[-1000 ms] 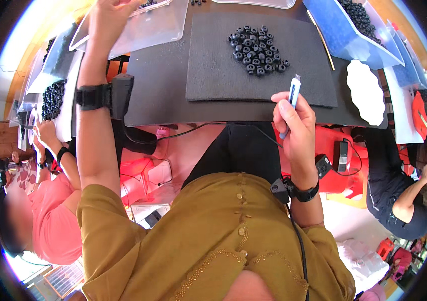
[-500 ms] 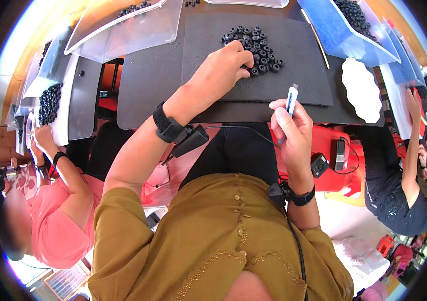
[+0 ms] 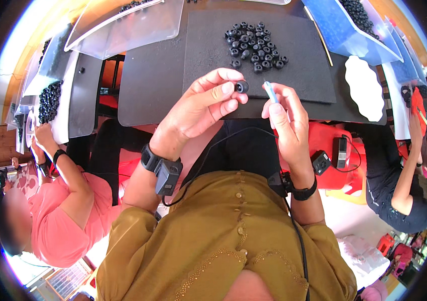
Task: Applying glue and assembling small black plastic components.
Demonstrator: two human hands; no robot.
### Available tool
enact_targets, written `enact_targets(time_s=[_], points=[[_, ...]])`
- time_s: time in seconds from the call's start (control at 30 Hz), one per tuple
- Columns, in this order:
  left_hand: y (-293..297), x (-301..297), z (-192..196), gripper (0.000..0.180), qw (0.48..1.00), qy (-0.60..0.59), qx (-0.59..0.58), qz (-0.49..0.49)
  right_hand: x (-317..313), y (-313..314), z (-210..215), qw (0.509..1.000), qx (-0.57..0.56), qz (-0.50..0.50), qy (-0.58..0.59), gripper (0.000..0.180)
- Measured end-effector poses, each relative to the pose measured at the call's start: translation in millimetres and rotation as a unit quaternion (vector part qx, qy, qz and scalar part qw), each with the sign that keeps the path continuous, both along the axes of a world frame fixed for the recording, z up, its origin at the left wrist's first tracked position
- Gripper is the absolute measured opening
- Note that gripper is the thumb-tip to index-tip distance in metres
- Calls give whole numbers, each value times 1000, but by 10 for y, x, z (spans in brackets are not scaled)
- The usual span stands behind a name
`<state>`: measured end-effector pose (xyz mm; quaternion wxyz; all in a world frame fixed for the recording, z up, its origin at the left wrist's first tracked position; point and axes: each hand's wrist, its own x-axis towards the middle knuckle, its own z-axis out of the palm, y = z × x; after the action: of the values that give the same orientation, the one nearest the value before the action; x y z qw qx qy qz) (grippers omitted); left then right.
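Observation:
Above the near edge of the black mat point(image 3: 201, 55), my left hand point(image 3: 193, 108) pinches a small round black part point(image 3: 242, 87) with a hole in its face. Just to its right, my right hand point(image 3: 289, 118) grips a slim light-blue utility knife point(image 3: 270, 92), its tip pointing up and away from me. Knife and part are close but apart. Beyond both hands, a loose pile of similar black parts point(image 3: 258, 45) lies on the mat.
A white wavy-edged sheet point(image 3: 364, 88) and a thin wooden stick point(image 3: 318, 32) lie to the right. Clear plastic bins point(image 3: 128, 42) and a blue-lined bin point(image 3: 344, 37) stand at the back. People sit left point(image 3: 68, 215) and right point(image 3: 399, 195).
My left hand has drawn back from the pile toward me with one black part in its fingers. My right hand has shifted slightly left, tilting the knife toward the part.

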<state>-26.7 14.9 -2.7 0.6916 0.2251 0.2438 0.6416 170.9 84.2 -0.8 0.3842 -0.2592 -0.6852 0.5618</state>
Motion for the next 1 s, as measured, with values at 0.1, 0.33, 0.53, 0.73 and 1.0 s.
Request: enact_targets(time_s=[0.1,0.33,0.53,0.73,1.0], points=[[-65,46,-116,22,999,-26,23,1,-19,-6,22,998,66,1,-25,20],[-137,96,-113,23,996,-88,12,8,-38,-63,129,975,207,3,-83,15],[-145,113,-118,20,996,-81,25,12,-50,-55,127,959,268,-7,-91,17],[-151,85,-108,15,999,-23,41,8,-40,-64,149,957,271,-8,-106,17],[-163,79,-108,13,999,-28,45,-1,-28,-88,144,959,264,-9,-106,17]])
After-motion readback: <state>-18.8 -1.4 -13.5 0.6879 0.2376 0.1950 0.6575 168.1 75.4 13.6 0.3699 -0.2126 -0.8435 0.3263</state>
